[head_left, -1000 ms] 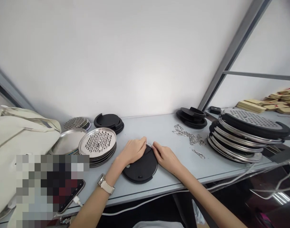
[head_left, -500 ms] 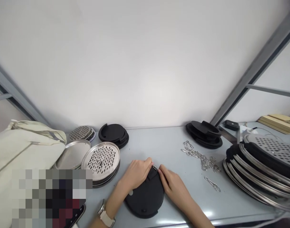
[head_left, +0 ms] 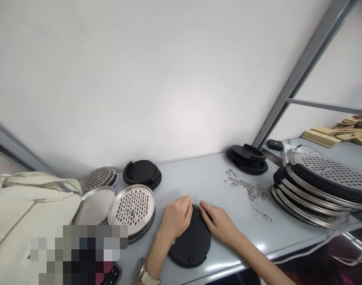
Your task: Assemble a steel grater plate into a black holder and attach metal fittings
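Observation:
A round black plastic disc [head_left: 191, 247] lies in front of me near the table's front edge. At its far edge is a small metal wire clip [head_left: 195, 206], with fingertips closed on it from both sides. My left hand [head_left: 177, 218] pinches the clip's left end and covers part of the disc's left side. From the right, my right hand [head_left: 218, 219] holds the clip's other end between thumb and fingers. A loose wire clip [head_left: 262, 214] lies to the right, near a pile of similar clips [head_left: 249, 189].
Left of me stand stacked metal grater discs [head_left: 131, 208], plain metal discs [head_left: 95, 206] and a pale cloth bag [head_left: 26, 221]. Black discs are stacked at the back left [head_left: 141, 172] and back right [head_left: 247, 158]. A tall stack of graters [head_left: 320, 194] fills the right side.
The view has turned a little to the right and tilted. My hands keep their grip on the clip at the disc's far edge.

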{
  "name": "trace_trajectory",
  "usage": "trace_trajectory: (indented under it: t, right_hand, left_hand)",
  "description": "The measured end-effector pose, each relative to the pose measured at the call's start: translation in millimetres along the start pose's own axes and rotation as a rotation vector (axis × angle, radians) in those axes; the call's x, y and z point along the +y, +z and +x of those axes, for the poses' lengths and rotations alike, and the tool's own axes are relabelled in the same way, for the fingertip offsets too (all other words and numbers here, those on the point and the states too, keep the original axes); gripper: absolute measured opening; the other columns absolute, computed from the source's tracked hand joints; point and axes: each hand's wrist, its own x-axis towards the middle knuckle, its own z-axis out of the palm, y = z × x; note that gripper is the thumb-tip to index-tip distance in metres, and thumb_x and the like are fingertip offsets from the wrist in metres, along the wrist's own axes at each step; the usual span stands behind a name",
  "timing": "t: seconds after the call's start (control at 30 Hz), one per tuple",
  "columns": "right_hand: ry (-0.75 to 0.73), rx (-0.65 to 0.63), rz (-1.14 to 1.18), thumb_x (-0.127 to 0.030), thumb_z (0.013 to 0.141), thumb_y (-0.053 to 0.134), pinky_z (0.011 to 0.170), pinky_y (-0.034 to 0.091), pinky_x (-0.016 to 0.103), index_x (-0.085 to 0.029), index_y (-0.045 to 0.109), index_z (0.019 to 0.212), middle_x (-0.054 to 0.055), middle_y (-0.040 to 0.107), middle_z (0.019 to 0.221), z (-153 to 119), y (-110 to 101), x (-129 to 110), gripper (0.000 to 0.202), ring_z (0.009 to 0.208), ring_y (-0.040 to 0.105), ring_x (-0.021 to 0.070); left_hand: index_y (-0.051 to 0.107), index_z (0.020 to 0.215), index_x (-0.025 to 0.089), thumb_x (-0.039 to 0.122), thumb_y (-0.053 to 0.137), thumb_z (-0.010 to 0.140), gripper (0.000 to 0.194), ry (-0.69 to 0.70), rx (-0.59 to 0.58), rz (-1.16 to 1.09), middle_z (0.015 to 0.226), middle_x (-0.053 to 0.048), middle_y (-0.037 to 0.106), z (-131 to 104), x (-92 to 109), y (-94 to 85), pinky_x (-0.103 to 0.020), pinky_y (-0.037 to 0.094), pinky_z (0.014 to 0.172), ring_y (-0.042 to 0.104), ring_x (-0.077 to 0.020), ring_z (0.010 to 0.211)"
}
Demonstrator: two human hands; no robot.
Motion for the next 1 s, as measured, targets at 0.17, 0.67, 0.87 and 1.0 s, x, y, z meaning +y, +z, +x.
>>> trace_trajectory:
  t: [0.17, 0.67, 0.87, 1.0]
  right_hand:
    - [0.009, 0.020, 0.044, -0.029, 0.093, 0.028, 0.053, 0.032, 0.023, -0.022, 0.042, 0.079, -0.003, 0.048, 0.058, -0.6, -2.6, -3.1, 0.022, 0.050, 0.045, 0.0125]
    - [-0.026, 0.004, -0.036, -0.025, 0.094, 0.024, 0.055, 0.033, 0.023, -0.022, 0.044, 0.085, -0.001, 0.057, 0.063, -1.9, 2.1, 3.4, 0.022, 0.057, 0.055, 0.0153]
    - [-0.029, 0.006, -0.032, -0.026, 0.094, 0.026, 0.054, 0.033, 0.022, -0.022, 0.046, 0.087, -0.001, 0.058, 0.063, -0.6, 1.9, 2.8, 0.022, 0.056, 0.056, 0.0147]
    - [-0.029, -0.001, -0.022, -0.026, 0.093, 0.026, 0.054, 0.033, 0.022, -0.021, 0.046, 0.087, -0.001, 0.056, 0.063, -2.0, 0.6, 2.5, 0.021, 0.056, 0.054, 0.0142]
  left_hand:
    - [0.042, 0.069, 0.019, 0.036, 0.037, 0.090, 0.027, -0.011, -0.079, -0.004, 0.066, -0.002, 0.057, -3.4, 3.5, -5.6, -0.029, 0.028, 0.055, 0.055, -0.0168, 0.063]
    - [0.036, 0.118, 0.022, 0.031, 0.047, 0.081, 0.040, 0.013, -0.129, -0.085, 0.087, -0.003, 0.062, -2.6, 9.7, -3.1, -0.032, 0.041, 0.070, 0.060, -0.0236, 0.080]
    - [0.046, 0.102, 0.022, 0.031, 0.047, 0.082, 0.022, 0.038, -0.132, -0.054, 0.089, -0.003, 0.062, -3.1, 7.5, -2.4, -0.030, 0.041, 0.069, 0.060, -0.0226, 0.080]
    - [0.046, 0.105, 0.022, 0.033, 0.048, 0.083, 0.024, 0.031, -0.102, -0.077, 0.093, -0.003, 0.062, -4.1, 6.6, -1.1, -0.030, 0.040, 0.069, 0.059, -0.0219, 0.081]
